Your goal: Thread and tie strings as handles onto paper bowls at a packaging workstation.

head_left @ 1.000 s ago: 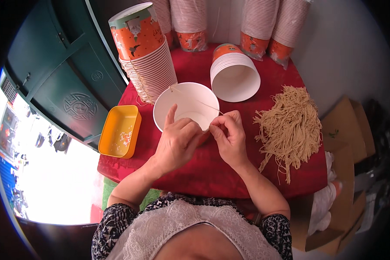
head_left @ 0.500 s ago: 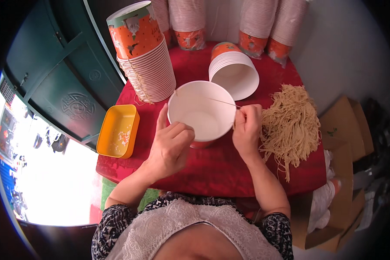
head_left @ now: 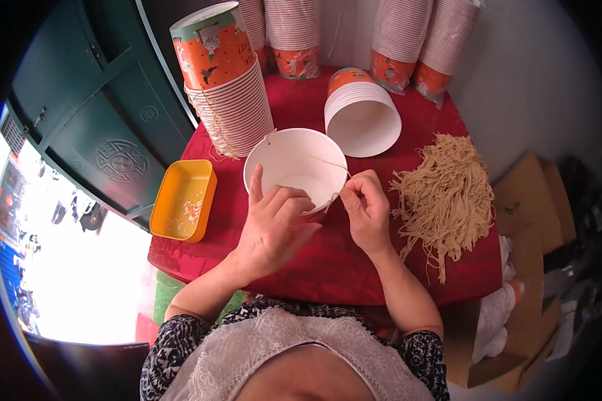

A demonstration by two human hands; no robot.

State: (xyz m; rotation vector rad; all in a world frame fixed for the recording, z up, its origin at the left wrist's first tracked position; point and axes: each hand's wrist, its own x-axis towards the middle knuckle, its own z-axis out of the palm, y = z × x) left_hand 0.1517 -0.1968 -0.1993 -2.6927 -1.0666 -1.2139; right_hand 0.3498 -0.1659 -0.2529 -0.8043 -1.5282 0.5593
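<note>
A white-lined paper bucket (head_left: 294,164) stands mouth up at the middle of the table. A thin tan cord (head_left: 331,165) crosses the right part of its mouth, and a bit of cord also shows at its far left rim. Just outside the right rim, my right hand (head_left: 368,217) pinches the cord between thumb and forefinger. My left hand (head_left: 274,230) is over the near left rim, its fingers spread and nothing in them; whether it touches the bucket I cannot tell. A heap of loose tan cords (head_left: 448,197) lies to the right.
Left stands a tall stack of upturned orange buckets (head_left: 231,87) with cords hanging down it. A yellow tray (head_left: 207,210) holds small pale and red bits. Nested buckets (head_left: 364,117) lie tipped behind. Wrapped bucket stacks (head_left: 294,33) line the back. Cardboard boxes (head_left: 532,267) sit right of the red-covered table (head_left: 314,277).
The bucket has shifted left. My right hand has moved left and slightly down with the cord, and the cord spans less of the mouth. My left hand's curled fingers have spread.
</note>
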